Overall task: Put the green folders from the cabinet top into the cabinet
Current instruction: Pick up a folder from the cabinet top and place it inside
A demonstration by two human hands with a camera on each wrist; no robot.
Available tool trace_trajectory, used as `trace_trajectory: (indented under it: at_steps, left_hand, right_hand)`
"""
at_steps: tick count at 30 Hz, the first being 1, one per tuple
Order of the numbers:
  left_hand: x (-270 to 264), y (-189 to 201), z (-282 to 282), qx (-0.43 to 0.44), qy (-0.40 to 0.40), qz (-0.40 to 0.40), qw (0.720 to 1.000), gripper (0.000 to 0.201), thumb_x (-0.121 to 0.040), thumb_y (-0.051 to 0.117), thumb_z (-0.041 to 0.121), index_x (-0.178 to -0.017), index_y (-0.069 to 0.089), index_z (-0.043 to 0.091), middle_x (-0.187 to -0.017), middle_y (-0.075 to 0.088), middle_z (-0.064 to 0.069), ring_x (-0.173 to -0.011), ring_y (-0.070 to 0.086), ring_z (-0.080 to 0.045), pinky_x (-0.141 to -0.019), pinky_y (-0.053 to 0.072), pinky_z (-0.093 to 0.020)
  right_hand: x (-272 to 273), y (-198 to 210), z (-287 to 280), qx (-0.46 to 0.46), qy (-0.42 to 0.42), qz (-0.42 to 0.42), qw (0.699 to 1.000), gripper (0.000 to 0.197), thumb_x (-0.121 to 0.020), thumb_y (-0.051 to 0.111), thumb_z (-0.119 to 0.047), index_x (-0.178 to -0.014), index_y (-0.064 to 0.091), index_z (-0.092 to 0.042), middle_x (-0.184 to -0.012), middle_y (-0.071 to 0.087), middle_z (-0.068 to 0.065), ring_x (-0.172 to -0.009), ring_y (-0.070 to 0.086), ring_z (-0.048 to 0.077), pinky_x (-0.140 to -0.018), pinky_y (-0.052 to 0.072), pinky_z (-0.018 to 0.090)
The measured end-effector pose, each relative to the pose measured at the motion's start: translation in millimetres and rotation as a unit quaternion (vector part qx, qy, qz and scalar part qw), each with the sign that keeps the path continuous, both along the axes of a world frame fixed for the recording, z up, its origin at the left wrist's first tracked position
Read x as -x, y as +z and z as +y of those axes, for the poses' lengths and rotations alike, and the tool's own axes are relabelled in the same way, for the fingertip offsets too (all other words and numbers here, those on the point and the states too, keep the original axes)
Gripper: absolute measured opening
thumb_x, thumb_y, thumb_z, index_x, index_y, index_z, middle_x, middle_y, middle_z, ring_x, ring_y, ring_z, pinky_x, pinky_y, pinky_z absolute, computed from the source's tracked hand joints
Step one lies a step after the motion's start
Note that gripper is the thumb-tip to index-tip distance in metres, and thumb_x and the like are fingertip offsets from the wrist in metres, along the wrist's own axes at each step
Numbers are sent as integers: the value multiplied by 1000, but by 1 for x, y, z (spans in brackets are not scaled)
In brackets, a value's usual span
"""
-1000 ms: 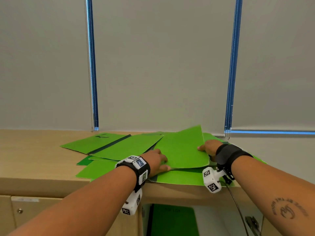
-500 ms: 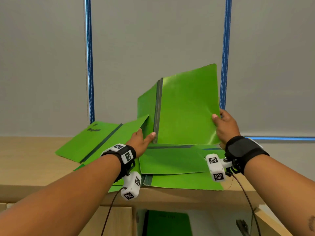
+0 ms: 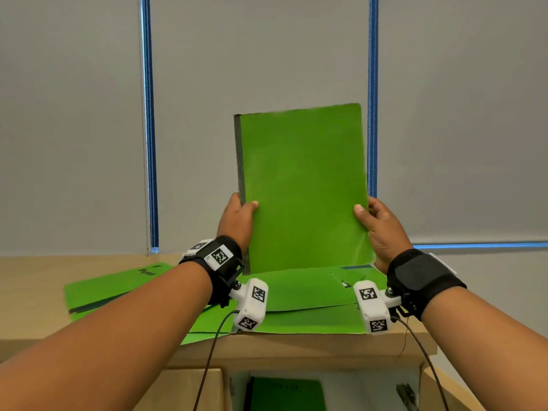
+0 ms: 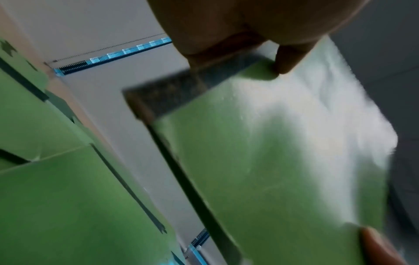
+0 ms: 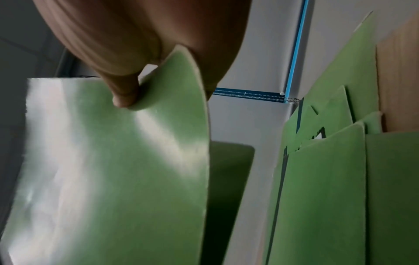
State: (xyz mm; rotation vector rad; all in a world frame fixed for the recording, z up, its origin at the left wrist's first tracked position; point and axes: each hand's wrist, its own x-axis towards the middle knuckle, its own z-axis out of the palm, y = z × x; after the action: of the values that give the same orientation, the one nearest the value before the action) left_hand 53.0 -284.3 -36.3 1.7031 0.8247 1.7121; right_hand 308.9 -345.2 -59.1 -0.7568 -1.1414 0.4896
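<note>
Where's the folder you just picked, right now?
In the head view the lifted folder stands upright at centre, above the folders on the cabinet top, held between the left hand and right hand.

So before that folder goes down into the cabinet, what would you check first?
1. Both hands hold the raised folder: left hand on the spine edge, right hand on the open edge. Ok.
2. Folder closed and upright. Ok.
3. Folder lifted off the folders on the cabinet top. Ok.
4. Cabinet opening below is open. Ok.
5. Room beside the dark green folder inside. Cannot tell.
</note>
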Motion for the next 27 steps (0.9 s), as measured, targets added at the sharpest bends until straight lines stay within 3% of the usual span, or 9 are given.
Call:
trace_trajectory:
  at_steps: [3,5,9,14,16,19,21,25,27]
  left_hand:
    - [-2,-2,-10,15,-6,-46,999,7,-83,47,19,-81,54,17,-77,59,-7,-73,56,-23,-68,46,-36]
    - [-1,-7,-15,15,-6,-56,998,15,-72,44,25,-78,53,14,-75,57,-9,-70,53,-21,-65,42,-35]
    - [3,-26,-26,7,14,-42,999,16,-67,41,26,-72,47,13,-72,49,-12,-68,46,-21,-63,36,-36]
    - [15,-78,-41,40,10,-25,999,5,-77,43,13,-73,45,12,-72,46,-12,-67,43,-19,-61,34,-30]
    - [20,-106,-46,59,20,-7,998,12,-85,42,2,-75,47,7,-73,48,-10,-66,43,-19,-60,34,-30]
    - [26,-142,-51,100,35,-2,994,22,-78,42,14,-85,52,-4,-79,52,-14,-71,47,-22,-67,39,-36]
    - [29,-166,-56,129,46,-1,991,23,-72,41,19,-82,52,1,-79,49,-16,-73,45,-22,-66,37,-37]
    - [33,-212,-73,160,46,13,986,7,-85,42,4,-81,47,6,-72,40,-10,-66,37,-19,-57,31,-28]
    - [33,-234,-82,172,48,9,984,8,-78,41,15,-79,47,9,-70,40,-7,-63,37,-16,-57,32,-28]
  right_hand:
    - [-3,-7,-5,39,6,14,999,66,-86,69,-16,-143,37,-19,-141,46,5,-123,50,24,-105,43,49]
    - [-5,-12,-14,72,41,30,996,81,-78,76,-24,-146,33,-14,-141,48,7,-121,55,27,-102,45,48]
    - [4,-23,-39,116,136,21,984,41,-90,55,-3,-130,54,-6,-122,66,18,-105,66,31,-84,57,43]
    - [14,-60,-59,179,160,18,971,45,-88,42,12,-125,55,-8,-124,64,20,-106,62,35,-85,56,44]
    - [20,-82,-66,206,162,17,965,46,-87,41,14,-125,55,-6,-126,61,23,-108,59,37,-88,53,48]
    - [26,-114,-73,240,158,28,958,42,-85,43,16,-118,57,-6,-124,61,26,-102,61,36,-86,53,48]
    - [30,-136,-78,256,162,40,952,43,-85,42,16,-118,57,-7,-121,64,22,-98,64,34,-83,56,46]
    - [31,-183,-82,296,169,60,938,45,-84,40,17,-118,57,-8,-117,65,20,-91,67,31,-76,59,45]
    - [31,-208,-82,315,177,67,930,47,-84,40,16,-119,58,-10,-115,67,17,-90,69,29,-76,60,45]
